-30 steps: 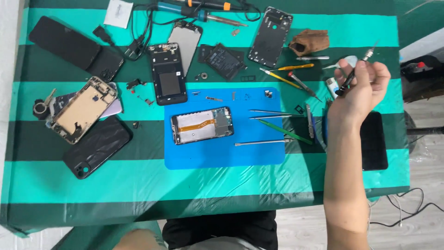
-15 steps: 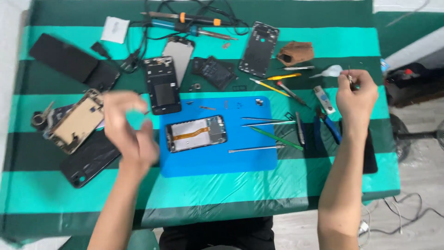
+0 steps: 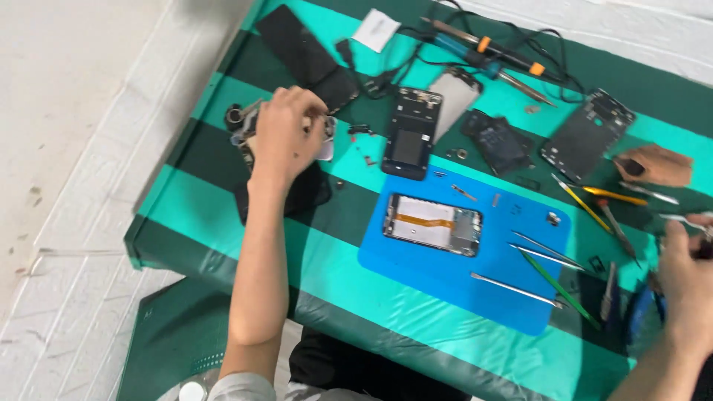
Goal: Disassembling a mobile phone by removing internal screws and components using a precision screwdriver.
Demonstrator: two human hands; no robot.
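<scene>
Left hand [image 3: 286, 137] is over the opened phone [image 3: 249, 134] at the table's [image 3: 223, 223] left edge, fingers curled onto it. Right hand [image 3: 687, 286] at far right, fingers closed, contents unclear. Grip the phone by its edges, lift flat; loose parts sit beside it.

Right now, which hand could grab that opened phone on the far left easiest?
Left. The left hand already rests on the opened phone there, while the right hand is across the table by the tweezers.
</scene>
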